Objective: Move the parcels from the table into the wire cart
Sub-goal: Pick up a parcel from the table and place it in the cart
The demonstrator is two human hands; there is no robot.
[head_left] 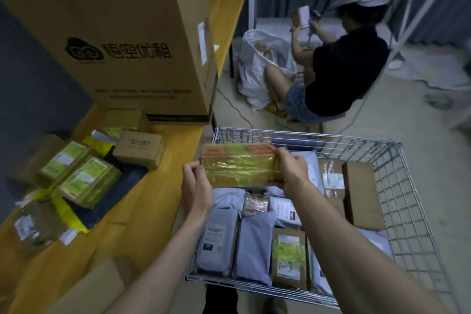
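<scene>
Above wire cart [397, 211]: parcel [239, 166] between both hands.

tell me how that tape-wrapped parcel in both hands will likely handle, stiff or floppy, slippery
Probably stiff: the tape-wrapped parcel spans flat between the left hand and right hand without sagging. Its glossy yellow tape may make it a bit slippery, hence an end grip from both hands. Being flat and boxy, it should lie steady on the parcels in the wire cart, not roll.

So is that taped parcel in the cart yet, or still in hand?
Still in hand: the taped parcel is gripped at its ends by the left hand and right hand, above the wire cart.
</scene>
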